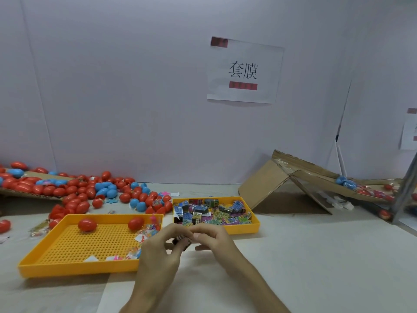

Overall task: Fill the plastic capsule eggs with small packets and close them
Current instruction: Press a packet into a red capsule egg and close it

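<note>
Dark small packet (182,240) is pinched between my left hand (161,249) and right hand (217,241) near the bench (304,256) front edge; a loose pinch, I think, could drop it.

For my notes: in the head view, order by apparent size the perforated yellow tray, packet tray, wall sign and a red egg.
1. perforated yellow tray
2. wall sign and packet tray, look alike
3. red egg

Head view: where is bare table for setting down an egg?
Bare: white tabletop right of the right hand, bordered by the yellow plastic packet tray and folded cardboard ramp; also the middle of the perforated yellow tray. Crowded: back-left heap of red and blue plastic eggs.
</note>
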`<move>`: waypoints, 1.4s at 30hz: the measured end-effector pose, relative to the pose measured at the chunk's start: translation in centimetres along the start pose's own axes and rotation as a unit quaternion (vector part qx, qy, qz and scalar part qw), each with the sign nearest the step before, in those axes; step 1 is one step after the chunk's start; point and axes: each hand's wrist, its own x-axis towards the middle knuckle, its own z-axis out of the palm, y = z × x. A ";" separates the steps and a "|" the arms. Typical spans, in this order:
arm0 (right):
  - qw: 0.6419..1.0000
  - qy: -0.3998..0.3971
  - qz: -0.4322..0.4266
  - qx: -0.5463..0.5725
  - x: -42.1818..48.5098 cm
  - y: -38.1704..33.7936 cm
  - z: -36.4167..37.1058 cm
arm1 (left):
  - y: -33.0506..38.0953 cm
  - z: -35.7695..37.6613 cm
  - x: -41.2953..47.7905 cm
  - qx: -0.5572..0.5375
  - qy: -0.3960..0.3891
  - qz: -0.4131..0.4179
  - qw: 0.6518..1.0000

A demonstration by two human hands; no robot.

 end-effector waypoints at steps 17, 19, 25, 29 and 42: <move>0.961 0.151 -0.219 -0.080 -0.6 -0.8 1.9 | 0.4 0.3 0.5 -0.365 -0.010 -0.267 0.892; 0.954 0.143 -0.240 -0.105 -0.7 -0.9 2.2 | 0.2 -0.1 0.6 -0.378 0.008 -0.263 0.887; 0.953 0.142 -0.238 -0.121 -0.9 -1.1 2.0 | -0.2 -0.7 0.9 -0.432 0.031 -0.268 0.861; 0.960 0.138 -0.216 -0.109 -0.9 -1.2 1.9 | -0.2 -0.3 0.8 -0.406 0.044 -0.255 0.876; 0.961 0.112 -0.223 -0.120 -0.9 -1.2 2.0 | -0.2 -0.4 0.7 -0.405 0.049 -0.247 0.879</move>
